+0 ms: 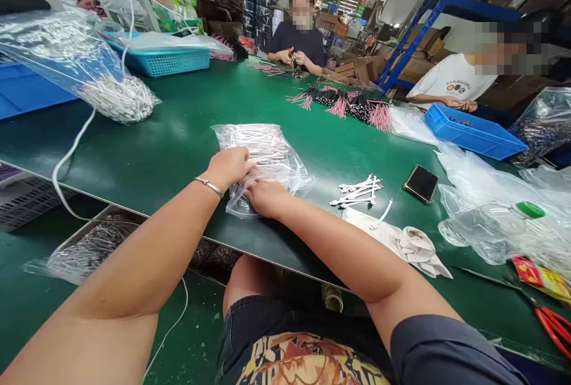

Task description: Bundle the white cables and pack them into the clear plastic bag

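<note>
A clear plastic bag point(292, 180) filled with short white cables point(256, 144) lies on the green table in front of me. My left hand point(228, 167) is closed on the near left part of the bag, its fingers curled over the plastic. Close beside it, my right hand point(267, 197) grips the loose plastic at the bag's near side; its fingertips are partly hidden. To the right of the bag, several loose white cables point(359, 191) lie in a small pile, and a single one point(382, 216) rests by a crumpled white cloth point(397, 239).
A phone point(422, 184), a plastic bottle point(491, 223) and red-handled scissors point(551, 322) lie to the right. At left are a bulging plastic bag point(120, 96) and a turquoise basket point(167, 62). Black-and-pink wire bundles point(343, 105), a blue bin point(475, 132) and two people are beyond.
</note>
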The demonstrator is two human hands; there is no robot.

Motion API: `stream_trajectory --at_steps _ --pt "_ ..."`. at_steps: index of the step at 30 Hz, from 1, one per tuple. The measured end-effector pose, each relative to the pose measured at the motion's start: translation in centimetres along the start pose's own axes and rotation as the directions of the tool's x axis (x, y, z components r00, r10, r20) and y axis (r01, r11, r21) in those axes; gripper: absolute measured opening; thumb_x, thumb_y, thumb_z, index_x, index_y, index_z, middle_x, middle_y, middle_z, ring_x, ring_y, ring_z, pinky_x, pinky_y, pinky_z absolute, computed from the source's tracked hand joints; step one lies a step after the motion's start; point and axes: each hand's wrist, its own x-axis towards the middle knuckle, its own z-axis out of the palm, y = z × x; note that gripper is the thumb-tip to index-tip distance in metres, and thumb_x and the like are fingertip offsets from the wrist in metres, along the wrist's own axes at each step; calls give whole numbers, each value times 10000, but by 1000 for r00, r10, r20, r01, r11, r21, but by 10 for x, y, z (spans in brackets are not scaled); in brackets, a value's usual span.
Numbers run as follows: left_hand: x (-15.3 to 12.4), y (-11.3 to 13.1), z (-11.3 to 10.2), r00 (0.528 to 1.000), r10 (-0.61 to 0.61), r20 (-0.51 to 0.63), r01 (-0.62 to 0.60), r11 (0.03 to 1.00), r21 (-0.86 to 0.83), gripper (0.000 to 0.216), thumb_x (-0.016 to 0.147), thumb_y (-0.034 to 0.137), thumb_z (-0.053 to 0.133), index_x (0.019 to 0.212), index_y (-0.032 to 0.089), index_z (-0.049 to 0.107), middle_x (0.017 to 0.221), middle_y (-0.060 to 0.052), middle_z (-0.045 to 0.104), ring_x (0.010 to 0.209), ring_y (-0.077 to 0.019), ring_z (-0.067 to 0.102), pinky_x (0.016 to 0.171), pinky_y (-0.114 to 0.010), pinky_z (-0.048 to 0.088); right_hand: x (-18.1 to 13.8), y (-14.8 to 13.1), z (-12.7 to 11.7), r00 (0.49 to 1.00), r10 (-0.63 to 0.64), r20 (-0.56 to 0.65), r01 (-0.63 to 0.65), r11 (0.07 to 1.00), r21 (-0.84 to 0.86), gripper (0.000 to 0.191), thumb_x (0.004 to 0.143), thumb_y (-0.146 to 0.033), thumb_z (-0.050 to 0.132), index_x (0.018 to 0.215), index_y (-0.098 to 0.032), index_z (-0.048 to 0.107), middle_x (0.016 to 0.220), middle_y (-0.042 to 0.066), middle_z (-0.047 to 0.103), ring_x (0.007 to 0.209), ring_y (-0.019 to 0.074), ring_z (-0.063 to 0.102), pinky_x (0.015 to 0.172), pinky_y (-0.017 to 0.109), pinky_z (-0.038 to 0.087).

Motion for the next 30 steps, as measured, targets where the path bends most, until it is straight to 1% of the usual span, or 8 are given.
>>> stream_trajectory --at_steps 5,9,12,16,19,22,26,30 --pt "-14 13 8 1000 -16 -10 17 999 30 331 827 283 470 1085 120 599 1100 -205 627 1079 -331 559 863 -388 416 -60 2 -5 997 -80 23 80 997 -1 515 950 -403 351 1372 -112 397 1446 159 373 1344 327 308 1080 482 298" --pt "1 3 -5 988 -9 155 11 1000 -10 299 820 373 477 925 184 683 967 -112 699 952 -269 624 814 -322 448 -107 1 -8 990 -141 4 141 990 8 543 935 -427 385 1359 -89 418 1435 166 394 1336 325 332 1089 477 305" --pt "17 -1 -17 959 -34 282 48 998 -43 542 894 490 258 954 187 703 923 -77 722 864 -220 654 775 -291 470 -143 0 -11 988 -157 -8 157 987 27 544 927 -421 407 1355 -85 421 1434 164 399 1337 319 340 1093 482 315" --pt "12 28 -8 948 -50 313 52 999 2 710 844 626 255 1170 118 628 1218 -170 609 1162 -330 525 955 -390 386 -195 9 -20 979 -192 -66 197 977 81 465 933 -391 406 1285 -104 504 1385 138 473 1325 271 379 1102 408 343" --pt "-7 53 16 965 -91 245 76 995 69 885 738 730 368 1359 104 443 1417 -255 379 1312 -441 304 1010 -540 272 -237 31 -26 977 -77 -197 93 993 69 381 935 -341 416 1209 -127 573 1322 125 540 1281 241 443 1078 386 389" --pt "-21 60 36 990 -84 112 72 991 108 910 760 744 283 1434 134 303 1490 -247 232 1369 -411 188 1032 -583 192 -281 64 -27 941 117 -318 -130 991 -18 355 920 -324 455 1182 -132 599 1284 146 569 1258 276 468 1049 449 414" --pt "-20 50 43 998 -11 56 5 995 103 878 763 736 286 1402 138 357 1447 -227 327 1342 -387 252 1028 -559 220 -332 101 -18 862 266 -432 -326 943 -71 370 897 -318 504 1203 -133 596 1297 147 559 1271 304 451 1055 490 393" --pt "-14 45 40 999 -21 -31 22 999 28 852 746 709 388 1376 136 395 1398 -193 427 1273 -373 371 1003 -502 292 -357 118 -4 728 357 -586 -390 918 75 340 900 -305 498 1174 -142 618 1241 137 603 1215 268 513 1033 454 430"
